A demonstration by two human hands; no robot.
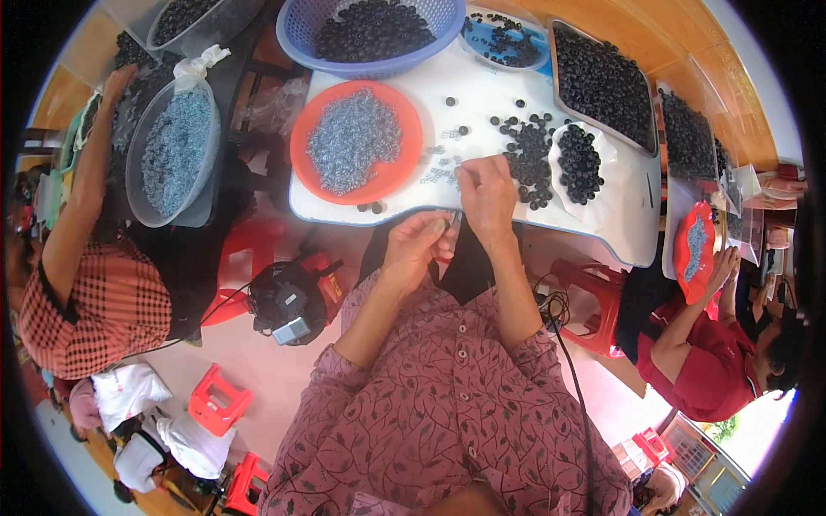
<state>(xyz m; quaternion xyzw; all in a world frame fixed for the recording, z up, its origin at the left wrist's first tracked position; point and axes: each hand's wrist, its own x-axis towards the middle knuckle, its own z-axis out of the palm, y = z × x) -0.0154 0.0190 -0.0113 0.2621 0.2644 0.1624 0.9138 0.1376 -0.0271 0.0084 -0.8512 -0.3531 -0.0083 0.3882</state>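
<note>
My left hand (417,245) is at the table's front edge, its fingers closed around a small tool with a metal tip (455,221). A bit of red shows below those fingers; the tool's kind is unclear. Just right of it, my right hand (489,193) reaches over the edge with thumb and fingers pinched. Whatever it may hold is too small to make out. Beside its fingertips lie loose silvery coils (440,172), apparently small springs. More fill an orange-red plate (411,129) to the left. Small black round parts (527,155) are scattered to the right.
On the white table (594,225) stand a scalloped white dish (607,168) of black parts, a metal tray (656,142), a blue basket (297,43) and a blue-white dish (544,56). People work at both sides. Red stools (219,400) stand on the floor.
</note>
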